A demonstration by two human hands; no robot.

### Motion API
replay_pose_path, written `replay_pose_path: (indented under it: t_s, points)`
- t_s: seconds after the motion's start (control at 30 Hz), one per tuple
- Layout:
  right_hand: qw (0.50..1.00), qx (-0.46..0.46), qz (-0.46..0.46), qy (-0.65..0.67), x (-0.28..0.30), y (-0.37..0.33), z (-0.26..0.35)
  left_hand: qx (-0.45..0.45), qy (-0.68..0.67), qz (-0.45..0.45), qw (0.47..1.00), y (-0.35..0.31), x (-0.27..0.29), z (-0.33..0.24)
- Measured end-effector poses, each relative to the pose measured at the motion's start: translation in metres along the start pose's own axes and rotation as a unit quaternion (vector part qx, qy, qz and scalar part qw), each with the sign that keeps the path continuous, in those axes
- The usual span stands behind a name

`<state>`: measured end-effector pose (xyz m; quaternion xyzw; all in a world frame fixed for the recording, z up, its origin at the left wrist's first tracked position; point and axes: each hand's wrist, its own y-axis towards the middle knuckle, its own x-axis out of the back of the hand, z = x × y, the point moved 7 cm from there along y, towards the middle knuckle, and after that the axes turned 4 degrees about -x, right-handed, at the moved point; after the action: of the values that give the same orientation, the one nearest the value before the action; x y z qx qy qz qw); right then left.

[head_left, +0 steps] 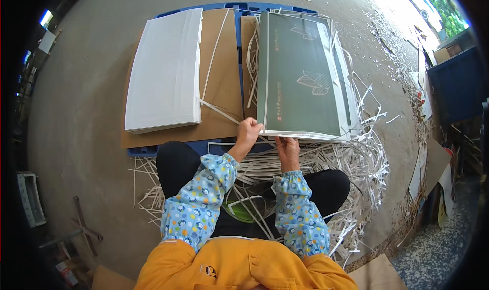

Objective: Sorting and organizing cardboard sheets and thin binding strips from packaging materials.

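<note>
A stack of green printed sheets [298, 86] with pale leaf drawings and white margins lies on the right half of a blue pallet. My left hand [248, 133] is closed in a pinch at the stack's near left corner, on a narrow white paper strip [264, 86] along its left edge. At the near edge, just to the right, my right hand [289, 151] grips the green sheets from below; its fingertips are partly hidden under them. Left of my hands, a stack of white sheets [163, 71] rests on brown cardboard [216, 86].
The blue pallet [142, 151] shows around the cardboard. Loose white paper strips [364, 173] heap between my knees and along the right side. Scraps litter the concrete floor [81, 116]. A dark blue bin [456, 86] stands at the right; a metal frame [31, 198] lies far left.
</note>
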<state>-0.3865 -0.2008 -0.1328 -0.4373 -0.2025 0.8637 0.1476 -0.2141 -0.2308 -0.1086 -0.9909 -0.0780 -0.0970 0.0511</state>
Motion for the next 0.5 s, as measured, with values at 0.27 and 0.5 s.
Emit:
replay_pose_path:
  t_s: [0.27,0.5]
  points:
    - [0.998,-0.025,0.038,-0.043,-0.009,-0.021,-0.019,-0.025,0.099,-0.205,0.973,0.005,0.007,0.047]
    - [0.916,-0.172,0.081,-0.353,-0.045,-0.068,0.003,0.183,-0.284,0.095,0.936,0.011,-0.024,-0.01]
